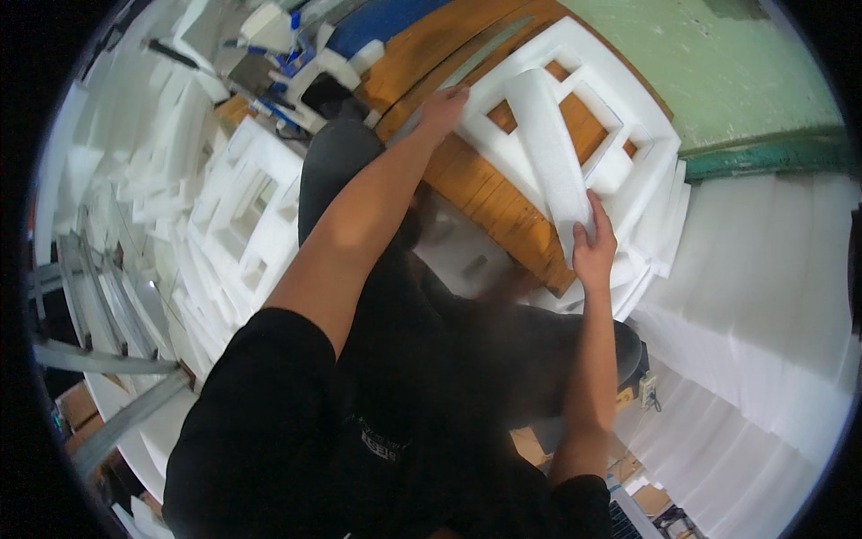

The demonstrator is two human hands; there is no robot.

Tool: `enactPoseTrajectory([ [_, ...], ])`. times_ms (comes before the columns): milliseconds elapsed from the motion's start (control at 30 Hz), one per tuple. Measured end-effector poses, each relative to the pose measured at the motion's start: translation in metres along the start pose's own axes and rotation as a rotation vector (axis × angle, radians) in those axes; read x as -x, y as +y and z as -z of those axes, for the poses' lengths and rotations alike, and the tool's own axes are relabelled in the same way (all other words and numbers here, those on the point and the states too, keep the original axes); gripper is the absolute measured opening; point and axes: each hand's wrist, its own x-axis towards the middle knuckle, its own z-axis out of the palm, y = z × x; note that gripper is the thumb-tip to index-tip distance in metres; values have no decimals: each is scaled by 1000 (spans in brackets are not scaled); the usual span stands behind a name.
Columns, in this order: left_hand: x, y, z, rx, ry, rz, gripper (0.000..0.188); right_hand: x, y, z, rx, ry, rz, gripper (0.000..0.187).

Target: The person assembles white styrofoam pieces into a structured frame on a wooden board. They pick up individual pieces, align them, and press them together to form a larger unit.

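Note:
My right hand (pixel 594 251) grips the lower end of a long white foam bar (pixel 549 148), thumb on its top face. The bar lies aslant over a white foam frame (pixel 660 135) with square and rectangular cut-outs. Beside the frame's left corner, my left hand (pixel 444 110) is closed over a long, thin grey strip (pixel 489 47), whose kind I cannot make out; its fingers are partly hidden. Under the frame, a wooden board (pixel 489 193) shows through the cut-outs and along the near side.
More foam frames (pixel 247 211) are piled at the left, near a metal rack (pixel 108 355). Small tools and blue items (pixel 292 58) crowd the upper left. White foam sheets (pixel 763 269) stand at the right, below a green ledge (pixel 772 162). My dark-clothed legs flank the board.

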Motion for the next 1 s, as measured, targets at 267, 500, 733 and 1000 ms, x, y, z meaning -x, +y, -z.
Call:
enactPoseTrajectory([
  [267, -8, 0, 2, -127, -52, 20, 53, 10, 10, -9, 386, -112, 167, 66],
  [500, -21, -16, 0, -20, -110, -5, 62, 4, 8, -14, 472, -117, 255, 67],
  [733, -23, -8, -5, -213, -114, 39, 69, 0, 5, -11, 499, -122, 237, 66],
  [1000, -22, -11, -4, -162, -98, -6, 75, -4, 4, -15, 493, -134, 269, 67],
])
